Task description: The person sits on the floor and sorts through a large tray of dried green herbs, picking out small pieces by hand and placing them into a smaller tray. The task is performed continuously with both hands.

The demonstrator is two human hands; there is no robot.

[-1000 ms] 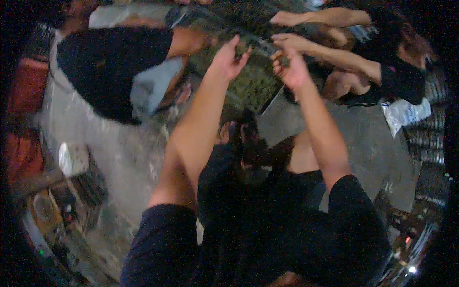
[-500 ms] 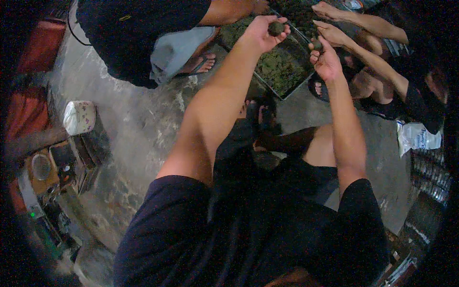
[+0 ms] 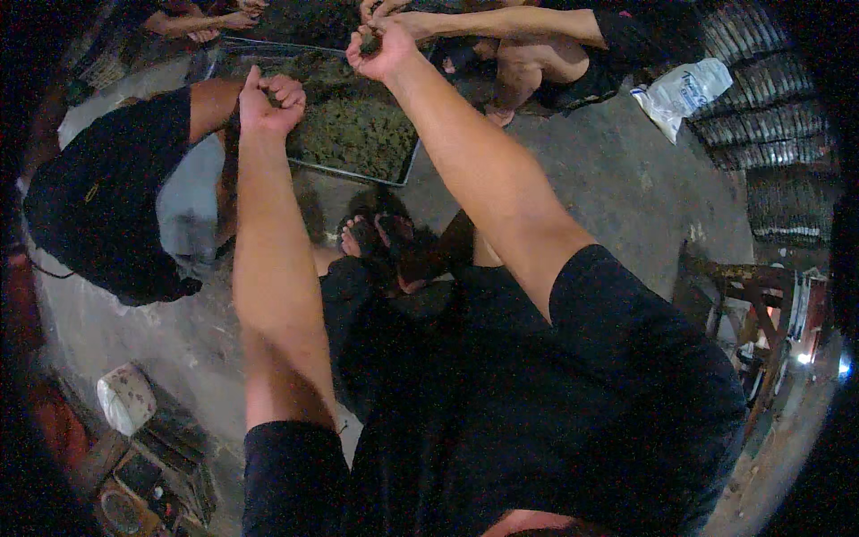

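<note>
Both my arms reach forward over a shallow metal-rimmed tray point(image 3: 411, 161) on the floor. It holds a crumbly, dark green-brown material point(image 3: 349, 134). My left hand point(image 3: 273, 106) is at the tray's left side, fingers curled in; whatever lies inside them is hidden. Beyond the tray's right part, my right hand point(image 3: 386, 55) is closed round a small dark lump point(image 3: 369, 41), partly covered by the fingers. Another person's hand point(image 3: 380, 11) is right beside my right hand.
A person in a dark shirt point(image 3: 107, 197) crouches at the left. Other hands point(image 3: 234, 20) work at the tray's far left. A white plastic bag point(image 3: 684, 94) lies at right; a white patterned container point(image 3: 127, 398) stands lower left. A wooden frame point(image 3: 752, 295) is at the right edge.
The view has swung right, so the tray sits further left. My left fingers have curled over, and the dark lump seen in that palm is out of sight. My right hand keeps its lump.
</note>
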